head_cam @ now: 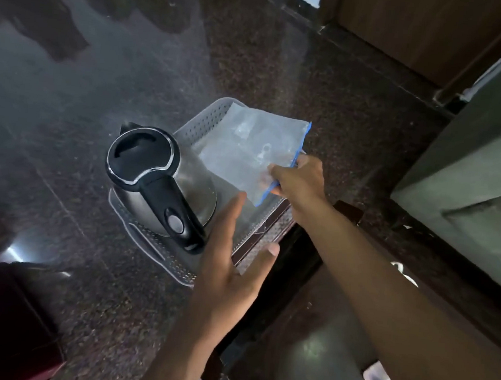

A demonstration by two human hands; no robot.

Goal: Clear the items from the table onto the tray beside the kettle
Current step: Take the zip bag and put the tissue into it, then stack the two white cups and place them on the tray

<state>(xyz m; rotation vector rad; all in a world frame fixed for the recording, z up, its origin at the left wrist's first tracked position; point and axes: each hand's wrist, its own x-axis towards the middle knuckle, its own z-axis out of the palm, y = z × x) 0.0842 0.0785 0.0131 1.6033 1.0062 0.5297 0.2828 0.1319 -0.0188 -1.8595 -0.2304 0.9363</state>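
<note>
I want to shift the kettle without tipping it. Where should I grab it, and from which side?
Grip the kettle by its black handle, coming from the near side. The handle juts toward the person, while the spout points away. The open left hand is closest; the right hand holds the plastic bag.

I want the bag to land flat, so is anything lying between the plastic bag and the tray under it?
Nothing visible does. The right hand pinches the clear plastic bag by its blue edge above the perforated tray. The kettle stands beside it to the left. The left hand is open nearby, not under the bag.
</note>
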